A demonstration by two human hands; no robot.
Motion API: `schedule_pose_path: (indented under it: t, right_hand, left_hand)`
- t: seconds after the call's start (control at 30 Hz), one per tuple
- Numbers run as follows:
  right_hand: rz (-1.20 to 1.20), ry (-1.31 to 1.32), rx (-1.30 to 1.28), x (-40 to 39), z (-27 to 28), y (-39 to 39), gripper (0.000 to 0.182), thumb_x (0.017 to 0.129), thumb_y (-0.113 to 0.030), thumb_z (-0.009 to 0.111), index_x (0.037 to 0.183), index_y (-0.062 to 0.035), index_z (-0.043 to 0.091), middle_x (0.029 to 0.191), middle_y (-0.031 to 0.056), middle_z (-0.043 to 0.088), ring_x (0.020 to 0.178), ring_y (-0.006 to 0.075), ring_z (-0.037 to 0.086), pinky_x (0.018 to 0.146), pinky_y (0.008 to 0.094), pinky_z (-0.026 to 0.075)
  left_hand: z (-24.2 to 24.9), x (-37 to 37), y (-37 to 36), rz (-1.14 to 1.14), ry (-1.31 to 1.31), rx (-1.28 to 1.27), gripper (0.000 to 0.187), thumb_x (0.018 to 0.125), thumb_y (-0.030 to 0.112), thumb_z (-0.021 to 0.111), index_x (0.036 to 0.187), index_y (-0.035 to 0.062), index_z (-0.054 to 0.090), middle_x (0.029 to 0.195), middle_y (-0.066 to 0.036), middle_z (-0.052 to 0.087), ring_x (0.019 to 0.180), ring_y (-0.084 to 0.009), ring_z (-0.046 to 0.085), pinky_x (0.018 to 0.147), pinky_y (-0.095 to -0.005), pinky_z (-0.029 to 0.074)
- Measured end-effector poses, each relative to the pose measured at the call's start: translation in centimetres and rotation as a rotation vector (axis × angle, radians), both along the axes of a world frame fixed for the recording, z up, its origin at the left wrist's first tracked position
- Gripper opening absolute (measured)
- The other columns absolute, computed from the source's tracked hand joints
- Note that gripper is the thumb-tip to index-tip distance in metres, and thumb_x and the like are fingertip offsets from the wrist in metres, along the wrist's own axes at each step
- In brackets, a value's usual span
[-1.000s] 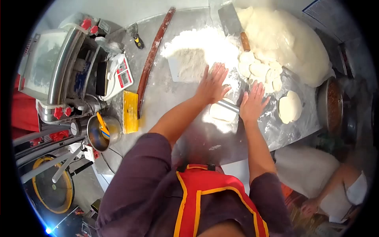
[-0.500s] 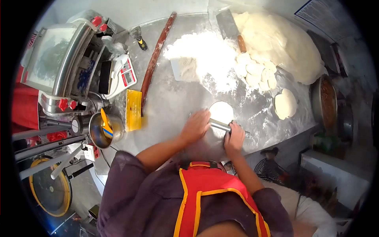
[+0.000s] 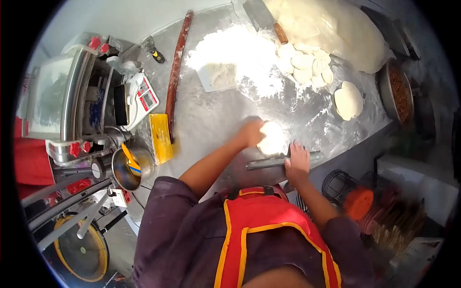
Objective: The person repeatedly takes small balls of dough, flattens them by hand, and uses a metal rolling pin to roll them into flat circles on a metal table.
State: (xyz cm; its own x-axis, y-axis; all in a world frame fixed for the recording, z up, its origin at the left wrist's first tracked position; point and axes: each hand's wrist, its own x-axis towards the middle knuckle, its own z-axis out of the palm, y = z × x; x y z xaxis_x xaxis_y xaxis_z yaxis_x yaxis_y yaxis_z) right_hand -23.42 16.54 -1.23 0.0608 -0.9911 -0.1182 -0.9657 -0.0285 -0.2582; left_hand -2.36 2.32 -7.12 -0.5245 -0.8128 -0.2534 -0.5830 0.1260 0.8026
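Observation:
A round of dough (image 3: 272, 139) lies on the floured metal table, brightly lit. My left hand (image 3: 250, 133) is at its left edge, fingers closed on the rim, though the fingertips are blurred. On the near side of the dough lies a metal rolling pin (image 3: 265, 164). Over the pin's right part is my right hand (image 3: 298, 161), its palm on the pin and its fingers reaching past it. To the right sit flattened dough rounds (image 3: 348, 101), overlapping. Farther back are several small dough pieces (image 3: 303, 65) beside a heap of flour (image 3: 240, 53).
A large dough mass (image 3: 331, 31) under plastic lies behind, with a wooden-handled scraper (image 3: 280, 33) beside it. A long wooden rod (image 3: 178, 72), a scale (image 3: 143, 100), a yellow block (image 3: 161, 138) and a metal pot (image 3: 117, 165) stand left. A filling bowl (image 3: 398, 91) stands right.
The rolling pin has come off the dough toward my body. My left hand has left the pin and moved to the dough's left edge; my right hand stays on the pin. The camera view has shifted.

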Motion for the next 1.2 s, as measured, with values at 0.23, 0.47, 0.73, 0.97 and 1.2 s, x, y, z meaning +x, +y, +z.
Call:
schedule_pose_path:
  t: [0.23, 0.47, 0.73, 0.97, 1.2]
  right_hand:
    - [-0.086, 0.084, -0.257, 1.4, -2.7, -15.7, 0.053, 0.099, -0.034, 0.048, 0.136, 0.0032, 0.049, 0.142, 0.0214, 0.049, 0.135, 0.0334, 0.042, 0.114, 0.0520, 0.026]
    - [0.087, 0.010, -0.167, 1.0, -1.9, -2.6, 0.061, 0.086, -0.027, 0.063, 0.136, 0.0050, 0.047, 0.142, 0.0270, 0.046, 0.135, 0.0367, 0.042, 0.112, 0.0508, 0.030]
    - [-0.050, 0.049, -0.206, 3.1, -2.3, -14.3, 0.056, 0.100, -0.037, 0.043, 0.138, 0.0043, 0.047, 0.145, 0.0212, 0.047, 0.136, 0.0328, 0.042, 0.115, 0.0519, 0.025]
    - [0.039, -0.040, -0.003, 2.0, -0.5, -1.6, 0.057, 0.095, -0.033, 0.053, 0.137, 0.0044, 0.047, 0.144, 0.0231, 0.046, 0.135, 0.0352, 0.042, 0.112, 0.0504, 0.030]
    - [-0.049, 0.054, -0.244, 4.5, -2.3, -15.2, 0.059, 0.101, -0.039, 0.042, 0.138, 0.0052, 0.046, 0.144, 0.0213, 0.047, 0.135, 0.0343, 0.042, 0.114, 0.0495, 0.028]
  left_hand:
    - [3.7, -4.2, -2.5, 0.076, -0.125, -0.050, 0.034, 0.086, 0.027, 0.066, 0.108, 0.0008, 0.065, 0.109, -0.022, 0.066, 0.104, -0.0400, 0.062, 0.089, -0.0504, 0.048]
    - [2.9, -1.1, -1.2, 0.093, -0.048, -0.022, 0.032, 0.088, 0.029, 0.063, 0.107, 0.0041, 0.067, 0.103, -0.019, 0.067, 0.101, -0.0361, 0.063, 0.086, -0.0476, 0.049]
    - [4.8, -3.0, -2.4, -0.060, -0.304, -0.009, 0.032, 0.087, 0.032, 0.064, 0.107, 0.0068, 0.071, 0.096, -0.017, 0.070, 0.092, -0.0366, 0.067, 0.082, -0.0474, 0.051]
    - [2.4, 1.2, -1.2, 0.129, -0.147, 0.010, 0.036, 0.089, 0.036, 0.062, 0.105, 0.0044, 0.069, 0.102, -0.019, 0.069, 0.097, -0.0379, 0.064, 0.085, -0.0475, 0.049]
    - [5.6, -2.0, -2.6, -0.019, -0.240, 0.106, 0.037, 0.088, 0.032, 0.061, 0.108, 0.0017, 0.068, 0.109, -0.020, 0.068, 0.104, -0.0386, 0.063, 0.090, -0.0478, 0.048]
